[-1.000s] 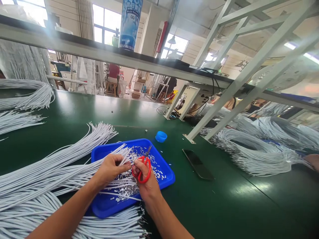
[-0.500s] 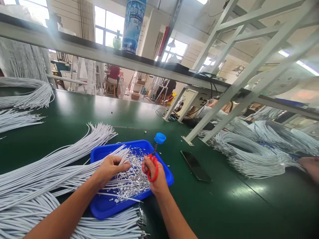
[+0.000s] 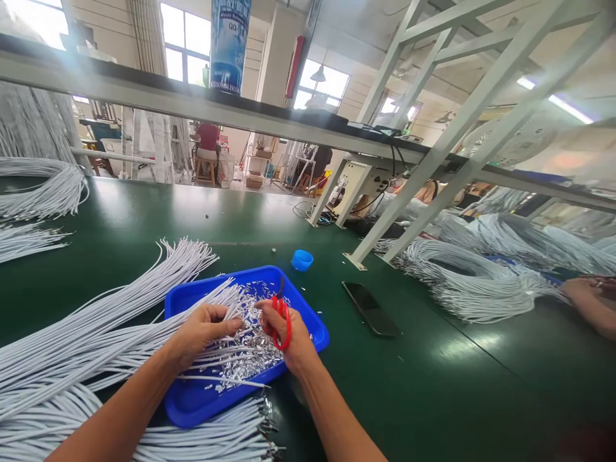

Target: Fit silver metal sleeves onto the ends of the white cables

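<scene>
My left hand [image 3: 210, 328] is closed, thumb against fingers, around white cables [image 3: 158, 337] whose ends reach over a blue tray [image 3: 190, 414]. Small shiny metal pieces [image 3: 248, 362] are heaped in that tray. My right hand [image 3: 296, 340] grips scissors [image 3: 283, 330] by their red handles, with the dark blades pointing up and away from me. Its index finger points toward the left hand's fingertips, a small gap apart. Whether something tiny sits at either hand's fingertips I cannot make out.
More white cable bundles lie left [image 3: 187, 256] and in front of the tray [image 3: 216, 430]. Beyond it stands a blue cap [image 3: 302, 259]; a phone [image 3: 370, 309] lies right. Metal frame legs [image 3: 380, 224], coiled cables [image 3: 466, 282] and another person's hand [image 3: 590, 298] are farther right.
My right hand with the scissors has come slightly closer to my left hand, and its index finger now reaches out. The whole view has shifted a little.
</scene>
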### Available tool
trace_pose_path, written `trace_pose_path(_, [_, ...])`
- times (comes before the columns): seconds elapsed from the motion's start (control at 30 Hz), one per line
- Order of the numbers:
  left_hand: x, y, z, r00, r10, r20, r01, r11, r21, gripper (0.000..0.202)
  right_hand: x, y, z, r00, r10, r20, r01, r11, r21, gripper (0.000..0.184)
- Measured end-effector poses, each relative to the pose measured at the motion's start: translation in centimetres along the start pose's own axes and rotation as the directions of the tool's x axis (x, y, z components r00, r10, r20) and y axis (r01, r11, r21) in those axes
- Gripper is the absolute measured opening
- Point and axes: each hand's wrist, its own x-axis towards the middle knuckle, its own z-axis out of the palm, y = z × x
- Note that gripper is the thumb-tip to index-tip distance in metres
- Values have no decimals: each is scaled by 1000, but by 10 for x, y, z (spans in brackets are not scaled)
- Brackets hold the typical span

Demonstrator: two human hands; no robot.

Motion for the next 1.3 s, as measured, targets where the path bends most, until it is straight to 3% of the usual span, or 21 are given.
trace_pose_path(0.1, [1,-1,1,1000,4,-27,-3,999,35,36,-7,6,4,994,-20,108,39,984,-176,27])
trace_pose_path(0.17, [3,-4,2,992,27,-120,-12,992,122,38,-13,9,10,970,-228,84,242,889,-389,24])
trace_pose_path(0.2, [4,-5,2,985,45,-168,-16,986,167,40,-15,10,12,933,-353,74,342,798,-496,24])
trace_pose_path(0.23, [4,-6,2,978,65,-200,-23,979,204,40,-17,9,14,893,-445,69,402,717,-570,25])
trace_pose_path(0.27, [5,-7,1,975,84,-205,-37,974,225,39,-17,9,15,876,-478,60,416,689,-594,25])
trace_pose_path(0.3, [5,-7,1,977,100,-187,-56,973,225,38,-17,7,15,893,-448,35,389,732,-559,24])
trace_pose_path(0.37, [5,-7,-1,985,108,-136,-83,980,180,35,-12,5,11,964,-262,-40,234,913,-334,23])
trace_pose_path(0.43, [6,-7,-2,986,96,-140,-77,988,133,35,-6,4,4,991,-105,-84,97,991,-91,25])
trace_pose_path(0.5, [6,-7,-2,980,86,-178,-68,992,105,36,-1,5,-4,990,-73,-120,71,997,-22,28])
trace_pose_path(0.57, [7,-7,-2,978,82,-192,-69,995,75,39,1,6,-10,991,-64,-118,55,995,-79,30])
trace_pose_path(0.7, [6,-5,-2,987,58,-147,-53,998,39,38,-3,4,-8,999,-24,-26,18,976,-218,28])
trace_pose_path(0.9, [3,-3,-3,992,54,-116,-36,988,153,33,-10,-4,-3,997,-39,69,59,948,-312,24])
trace_pose_path(1.13, [1,-3,-4,1000,16,-12,-15,998,68,23,-11,8,2,988,43,148,-17,985,-172,34])
trace_pose_path(1.2, [2,-3,-4,998,8,-65,-7,1000,21,24,-10,6,0,992,-30,120,70,938,-341,35])
trace_pose_path(1.23, [3,-3,-5,994,4,-110,-5,1000,-11,25,-10,4,-1,988,-118,100,152,865,-478,34])
trace_pose_path(1.3, [4,-2,-6,979,-12,-202,-7,996,-92,26,-10,-2,-5,936,-334,116,305,597,-742,30])
